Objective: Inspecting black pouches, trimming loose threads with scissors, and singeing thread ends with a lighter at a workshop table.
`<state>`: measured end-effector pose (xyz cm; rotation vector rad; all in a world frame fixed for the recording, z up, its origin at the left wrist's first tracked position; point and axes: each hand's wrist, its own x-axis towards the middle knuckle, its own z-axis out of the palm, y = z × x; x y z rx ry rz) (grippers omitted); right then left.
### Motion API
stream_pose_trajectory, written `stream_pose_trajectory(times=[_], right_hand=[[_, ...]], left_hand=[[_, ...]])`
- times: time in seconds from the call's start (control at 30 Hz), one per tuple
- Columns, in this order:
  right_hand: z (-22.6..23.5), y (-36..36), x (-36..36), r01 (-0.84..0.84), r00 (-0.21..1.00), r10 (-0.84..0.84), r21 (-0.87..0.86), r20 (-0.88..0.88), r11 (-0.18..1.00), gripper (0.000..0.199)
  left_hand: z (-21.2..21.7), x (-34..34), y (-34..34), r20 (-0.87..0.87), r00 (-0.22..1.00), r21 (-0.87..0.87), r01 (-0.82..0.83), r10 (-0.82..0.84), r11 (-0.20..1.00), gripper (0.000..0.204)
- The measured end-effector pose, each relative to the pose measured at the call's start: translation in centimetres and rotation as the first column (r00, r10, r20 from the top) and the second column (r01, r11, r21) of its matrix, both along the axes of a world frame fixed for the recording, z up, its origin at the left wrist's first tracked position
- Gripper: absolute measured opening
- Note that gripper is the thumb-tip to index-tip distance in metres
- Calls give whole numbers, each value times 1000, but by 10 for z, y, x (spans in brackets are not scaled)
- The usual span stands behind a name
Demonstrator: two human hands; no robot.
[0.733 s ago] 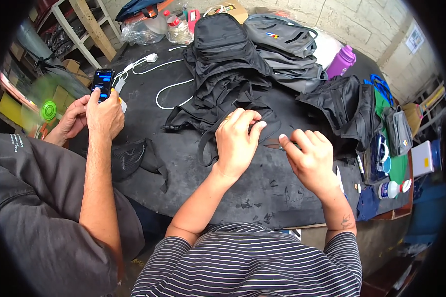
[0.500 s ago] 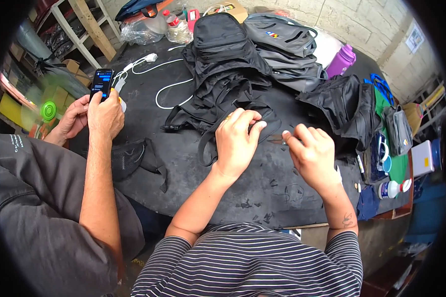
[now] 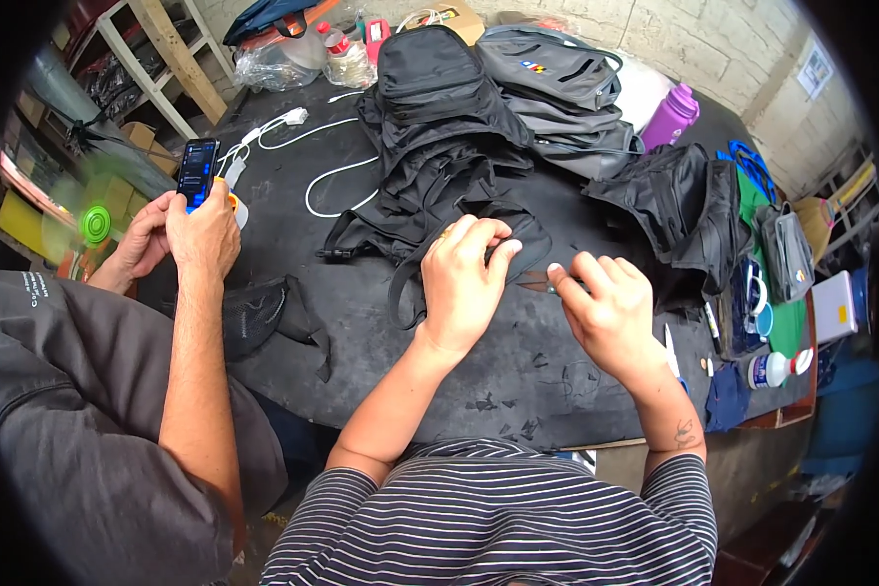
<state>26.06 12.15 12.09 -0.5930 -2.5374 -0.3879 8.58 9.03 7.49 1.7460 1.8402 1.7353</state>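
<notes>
My left hand (image 3: 467, 272) is closed in a pinch on black fabric (image 3: 523, 230), part of the strapped black backpack piece spread over the table. Just to its right, my right hand (image 3: 607, 305) is closed round a small thin-bladed tool (image 3: 535, 280); its exact kind is too small to make out. The blade points left toward the fabric's edge, and I cannot tell whether it touches. Black straps (image 3: 400, 293) hang beside my left wrist, and a black backpack body (image 3: 430, 83) lies farther back.
At left, a person's hands (image 3: 200, 234) hold a phone (image 3: 196, 174). Grey backpacks (image 3: 547, 73), a purple bottle (image 3: 670, 117) and another black bag (image 3: 674, 215) stand at back right. A white bottle (image 3: 772, 369) is near the right edge. Fabric scraps (image 3: 488, 402) lie in front.
My right hand has shifted slightly left and down, bringing the small tool closer to the fabric. My left hand keeps its pinch. The other person's phone has moved slightly.
</notes>
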Motion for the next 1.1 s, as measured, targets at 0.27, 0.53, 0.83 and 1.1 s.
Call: stream_pose_trajectory(times=[0.27,0.53,0.83,1.1], right_hand=[[-24,16,34,415,888,-449,-251,-98,875,15],[-158,-17,72,489,844,-521,-586,129,646,34],[-174,26,96,646,710,-699,-476,85,597,30],[-145,-21,58,58,607,-696,-852,-385,521,28]], left_hand=[[2,-8,-20,-178,981,-178,50,-82,983,20],[-23,14,-32,-171,969,-205,140,-176,969,40],[-43,34,-31,-205,805,-363,465,-556,807,67],[-62,36,-27,-92,776,-460,522,-624,718,82]])
